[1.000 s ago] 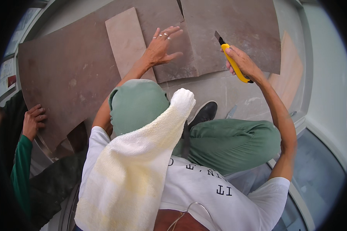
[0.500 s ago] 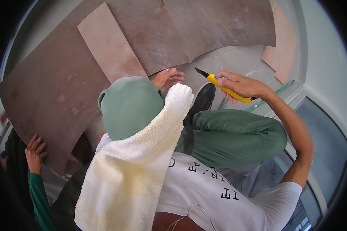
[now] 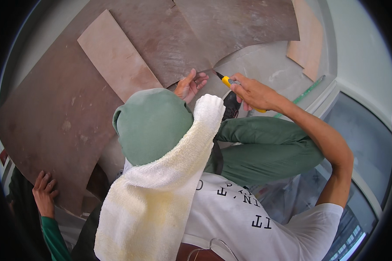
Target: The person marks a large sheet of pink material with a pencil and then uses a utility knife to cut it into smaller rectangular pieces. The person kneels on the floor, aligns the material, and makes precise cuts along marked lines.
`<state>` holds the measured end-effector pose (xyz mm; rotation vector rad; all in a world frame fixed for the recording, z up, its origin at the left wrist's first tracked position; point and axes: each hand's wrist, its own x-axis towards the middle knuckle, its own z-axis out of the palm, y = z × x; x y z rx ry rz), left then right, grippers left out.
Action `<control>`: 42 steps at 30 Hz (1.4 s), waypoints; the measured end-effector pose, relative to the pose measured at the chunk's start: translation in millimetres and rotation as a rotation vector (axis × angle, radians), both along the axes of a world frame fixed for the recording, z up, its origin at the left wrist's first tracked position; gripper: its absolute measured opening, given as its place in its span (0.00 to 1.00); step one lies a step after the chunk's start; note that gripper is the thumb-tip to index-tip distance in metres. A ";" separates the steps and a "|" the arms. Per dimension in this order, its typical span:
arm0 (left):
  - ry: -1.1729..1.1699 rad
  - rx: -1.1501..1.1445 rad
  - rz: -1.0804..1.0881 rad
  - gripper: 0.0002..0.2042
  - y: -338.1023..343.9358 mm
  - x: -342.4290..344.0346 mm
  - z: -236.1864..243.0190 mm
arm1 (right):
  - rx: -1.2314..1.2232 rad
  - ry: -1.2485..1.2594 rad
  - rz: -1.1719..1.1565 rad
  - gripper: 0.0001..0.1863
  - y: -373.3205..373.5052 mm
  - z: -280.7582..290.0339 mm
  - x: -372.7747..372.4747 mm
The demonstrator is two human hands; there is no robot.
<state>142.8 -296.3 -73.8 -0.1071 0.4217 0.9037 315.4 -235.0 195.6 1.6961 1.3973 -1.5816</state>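
Note:
My right hand (image 3: 253, 92) grips a yellow utility knife (image 3: 226, 81). Its dark blade points left, with its tip at the near edge of a large brown sheet (image 3: 161, 39), where a faint line crosses the sheet. Just left of the blade, my left hand (image 3: 189, 85) is at the same edge, fingers loosely bent and apart; whether it touches the underside cannot be seen. Rounded green cloth (image 3: 152, 124), looking like a bent knee, hides the left forearm. A white towel (image 3: 148, 209) hangs across my front.
Another person's hand (image 3: 45, 193) in a green sleeve rests on the sheet at lower left. A lighter board (image 3: 119, 56) lies on top. At right are pale wooden pieces (image 3: 307, 41), a green strip (image 3: 309, 89) and a glass panel (image 3: 357, 130). My black shoe (image 3: 231, 104) stands below the knife.
My right hand has moved left and slightly up, bringing the knife's blade from above the floor to the sheet's edge. My left hand stays close to that edge.

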 end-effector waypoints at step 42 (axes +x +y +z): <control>0.615 -0.191 0.008 0.13 -5.1 32.4 -22.6 | -0.028 -0.043 -0.028 0.23 17.9 -73.9 -1.3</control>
